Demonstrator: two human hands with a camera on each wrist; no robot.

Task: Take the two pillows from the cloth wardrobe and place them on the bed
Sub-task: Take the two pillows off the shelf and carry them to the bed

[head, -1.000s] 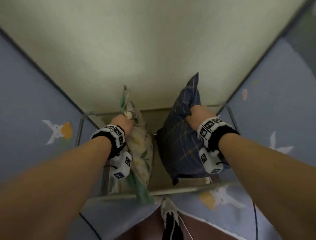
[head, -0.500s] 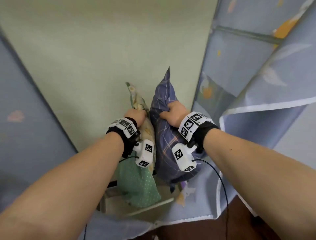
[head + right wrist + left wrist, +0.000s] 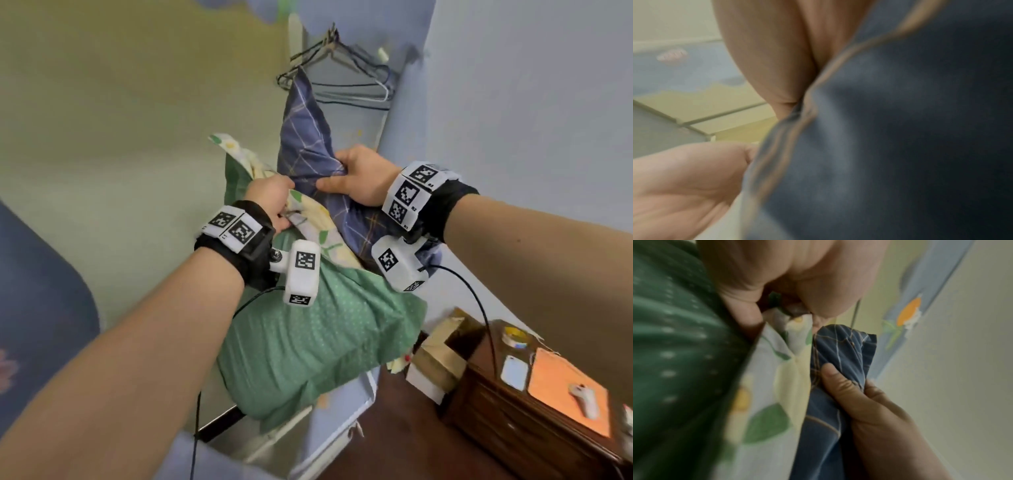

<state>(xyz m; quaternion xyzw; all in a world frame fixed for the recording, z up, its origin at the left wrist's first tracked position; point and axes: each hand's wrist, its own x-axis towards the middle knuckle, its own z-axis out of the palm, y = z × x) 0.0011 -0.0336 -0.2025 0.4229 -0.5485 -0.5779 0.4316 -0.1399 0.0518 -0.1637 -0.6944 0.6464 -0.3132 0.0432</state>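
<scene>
My left hand [image 3: 274, 202] grips the bunched top of a green dotted pillow [image 3: 308, 346] with a floral panel, seen again as the green pillow [image 3: 678, 353] in the left wrist view. My right hand [image 3: 356, 178] grips a dark blue plaid pillow [image 3: 305, 137] by a fold near its top corner. Both pillows hang side by side in the air, touching. In the left wrist view the right hand [image 3: 857, 395] pinches the blue pillow [image 3: 830, 418]. The right wrist view is filled by blurred blue pillow [image 3: 890, 146] fabric. The bed is not in view.
The light blue cloth wardrobe [image 3: 513, 102] stands at the right with wire hangers [image 3: 342, 68] on its rail. A wooden dresser [image 3: 531, 421] at the lower right carries a phone [image 3: 513, 371], an orange sheet and a white remote. Cardboard boxes [image 3: 435, 363] stand beside it.
Both hands have drawn the pillows up and out of the wardrobe compartment. My view has swung to the right, bringing the hangers and the dresser into sight.
</scene>
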